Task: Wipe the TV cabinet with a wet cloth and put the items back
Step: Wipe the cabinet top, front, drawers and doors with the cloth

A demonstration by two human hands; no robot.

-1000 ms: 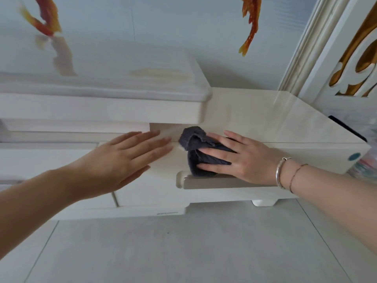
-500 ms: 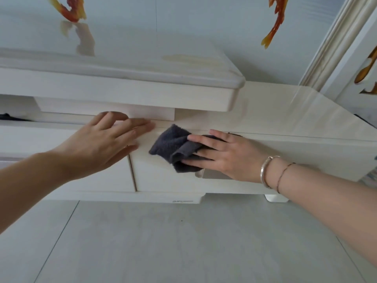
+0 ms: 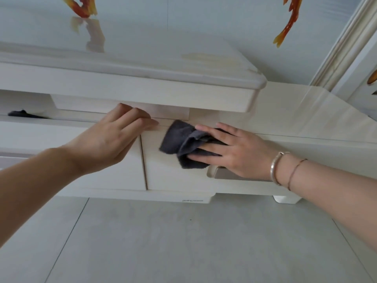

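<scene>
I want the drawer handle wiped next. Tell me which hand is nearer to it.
Right. The right hand, pressing the grey cloth, lies over the drawer handle. The left hand rests flat on the neighbouring drawer front, further left.

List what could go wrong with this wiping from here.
1. The right hand presses the cloth just above the drawer handle; the bunched cloth might snag on it.
2. The left hand rests on the drawer's top edge under the overhanging cabinet top; knuckles could knock it.
3. The bracelet may scrape the white front.
</scene>
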